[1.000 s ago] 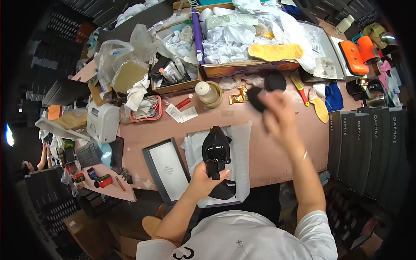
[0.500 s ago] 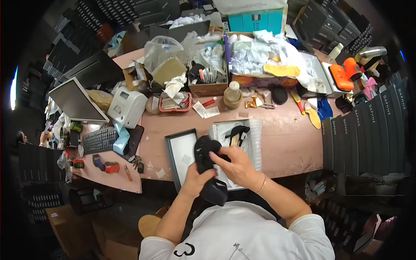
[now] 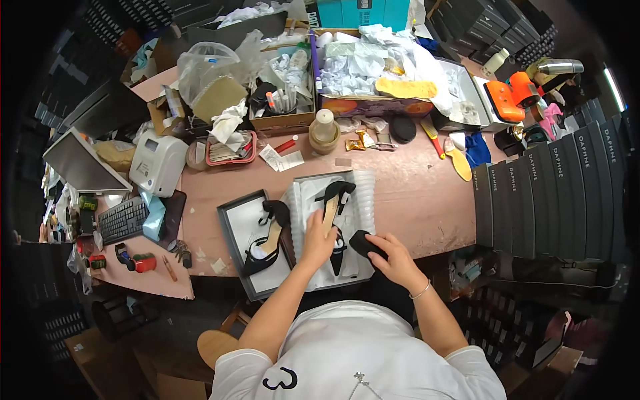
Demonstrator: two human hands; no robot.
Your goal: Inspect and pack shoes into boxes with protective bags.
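A black strappy heeled shoe lies in the white-lined shallow tray of a grey shoebox part on the left. Beside it, an open shoebox lined with white paper holds a second black shoe with a beige insole. Over this second shoe is my left hand, its fingers stretched out and seeming to touch it. My right hand is closed round a small black block, perhaps a sponge, at the box's right edge. Its underside is hidden.
Translucent ribbed wrap lines the box's right side. Farther back stand a paper-filled carton, a pink basket and a brown jar. A keyboard and label printer are left; stacked grey shoeboxes stand right.
The black shoe that both hands held now lies in the left tray. My left hand has moved over the shoe in the box, and my right hand has moved right with the black block.
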